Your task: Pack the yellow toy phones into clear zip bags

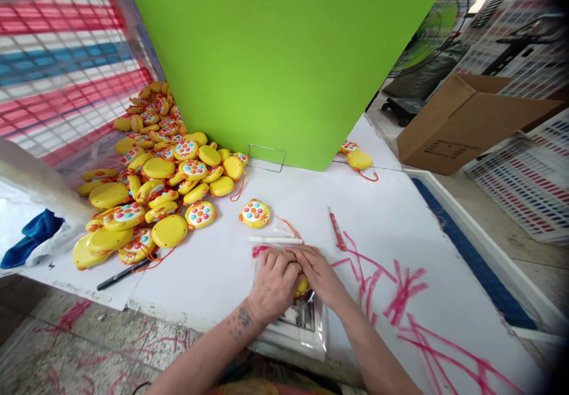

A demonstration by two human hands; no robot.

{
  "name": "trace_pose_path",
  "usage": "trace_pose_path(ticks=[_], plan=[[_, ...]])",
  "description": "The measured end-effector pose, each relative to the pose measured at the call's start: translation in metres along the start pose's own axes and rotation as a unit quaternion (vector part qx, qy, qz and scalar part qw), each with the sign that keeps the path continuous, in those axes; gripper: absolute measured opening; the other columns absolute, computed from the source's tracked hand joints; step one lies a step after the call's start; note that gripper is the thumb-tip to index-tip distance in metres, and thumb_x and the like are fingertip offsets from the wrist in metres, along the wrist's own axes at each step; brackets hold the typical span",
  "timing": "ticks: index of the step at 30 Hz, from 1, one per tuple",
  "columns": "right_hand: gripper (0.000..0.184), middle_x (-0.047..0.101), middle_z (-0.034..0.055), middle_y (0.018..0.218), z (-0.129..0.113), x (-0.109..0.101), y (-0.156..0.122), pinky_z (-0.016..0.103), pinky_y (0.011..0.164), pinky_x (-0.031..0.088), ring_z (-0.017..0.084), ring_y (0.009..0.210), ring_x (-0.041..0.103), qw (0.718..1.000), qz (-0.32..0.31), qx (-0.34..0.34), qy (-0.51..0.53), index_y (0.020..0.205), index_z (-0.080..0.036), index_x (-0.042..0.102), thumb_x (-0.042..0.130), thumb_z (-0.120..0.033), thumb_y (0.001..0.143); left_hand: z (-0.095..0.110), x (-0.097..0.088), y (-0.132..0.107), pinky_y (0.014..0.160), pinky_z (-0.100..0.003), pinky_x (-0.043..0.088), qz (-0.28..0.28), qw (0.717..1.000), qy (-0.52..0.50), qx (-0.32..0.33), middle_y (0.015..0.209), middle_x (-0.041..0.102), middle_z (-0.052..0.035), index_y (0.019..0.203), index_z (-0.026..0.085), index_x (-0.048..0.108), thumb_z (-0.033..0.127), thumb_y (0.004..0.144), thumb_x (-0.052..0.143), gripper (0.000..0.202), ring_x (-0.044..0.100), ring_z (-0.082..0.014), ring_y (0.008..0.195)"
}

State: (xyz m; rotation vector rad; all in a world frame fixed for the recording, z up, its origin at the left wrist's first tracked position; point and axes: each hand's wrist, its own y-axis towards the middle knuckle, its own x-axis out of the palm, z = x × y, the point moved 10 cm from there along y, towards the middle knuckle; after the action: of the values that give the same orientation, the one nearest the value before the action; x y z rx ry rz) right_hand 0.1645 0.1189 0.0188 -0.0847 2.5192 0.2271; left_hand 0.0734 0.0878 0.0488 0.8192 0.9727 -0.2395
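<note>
Toy (pixel 302 286), yellow and rounded, shows in the head view beneath the curled left hand (pixel 276 273) and flatter right hand (pixel 316 267); how tightly either closes, I cannot tell. It is over a clear bag (pixel 316 340) on the white counter (pixel 377 205), perhaps inside it. Likely light, stiff and slick, it should hold best by its rim. The bag looks thin and slippery, the pink strips (pixel 403 291) flat and ragged.
</note>
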Motion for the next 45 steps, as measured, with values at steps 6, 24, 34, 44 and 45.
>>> trace_pose_path(ticks=[6, 24, 34, 44, 45], plan=[[0.042, 0.066, 0.0057, 0.081, 0.017, -0.052, -0.014, 0.033, 0.072, 0.048, 0.021, 0.08, 0.062, 0.986, 0.133, 0.064, -0.074, 0.086, -0.019, 0.065, 0.036, -0.048, 0.094, -0.013, 0.003, 0.001, 0.089, -0.044, 0.044, -0.011, 0.997, -0.063, -0.051, 0.114, 0.059, -0.0092, 0.09, 0.017, 0.055, 0.022, 0.089, 0.05, 0.007, 0.051, -0.0231, 0.102], [0.038, 0.072, 0.0053, 0.089, 0.014, -0.017, -0.03, 0.033, 0.067, 0.052, 0.021, 0.076, 0.068, 0.993, 0.068, 0.091, -0.012, 0.126, -0.02, 0.05, 0.04, -0.034, 0.091, -0.024, -0.002, 0.006, 0.087, -0.035, 0.05, -0.056, 0.96, -0.253, -0.108, 0.101, 0.064, -0.0058, 0.084, 0.019, 0.059, 0.017, 0.085, 0.058, 0.002, 0.058, -0.0176, 0.096], [0.046, 0.07, 0.0014, 0.074, 0.001, -0.02, -0.031, 0.026, 0.054, 0.048, 0.015, 0.053, 0.06, 0.989, 0.104, 0.1, 0.007, 0.135, -0.019, 0.047, 0.037, -0.039, 0.094, -0.003, -0.005, 0.01, 0.093, -0.035, 0.048, -0.11, 0.981, -0.162, 0.007, 0.113, 0.066, -0.0071, 0.09, 0.018, 0.059, 0.017, 0.089, 0.052, 0.007, 0.058, -0.0179, 0.105], [0.046, 0.068, 0.0007, 0.068, -0.007, -0.032, -0.039, 0.025, 0.051, 0.047, 0.016, 0.051, 0.058, 0.979, 0.182, 0.085, -0.038, 0.135, -0.018, 0.046, 0.038, -0.036, 0.094, 0.003, 0.008, 0.003, 0.064, -0.028, 0.05, -0.164, 0.985, -0.058, 0.014, 0.077, 0.065, -0.0044, 0.092, 0.018, 0.053, 0.023, 0.095, 0.04, 0.013, 0.061, -0.0172, 0.07], [0.044, 0.071, 0.0022, 0.073, -0.009, -0.032, -0.039, 0.025, 0.052, 0.047, 0.016, 0.051, 0.059, 0.978, 0.186, 0.077, -0.052, 0.134, -0.019, 0.048, 0.038, -0.036, 0.094, -0.001, 0.012, 0.003, 0.062, -0.028, 0.049, -0.175, 0.983, -0.052, -0.011, 0.076, 0.066, -0.0042, 0.093, 0.018, 0.052, 0.022, 0.094, 0.04, 0.013, 0.061, -0.017, 0.068]])
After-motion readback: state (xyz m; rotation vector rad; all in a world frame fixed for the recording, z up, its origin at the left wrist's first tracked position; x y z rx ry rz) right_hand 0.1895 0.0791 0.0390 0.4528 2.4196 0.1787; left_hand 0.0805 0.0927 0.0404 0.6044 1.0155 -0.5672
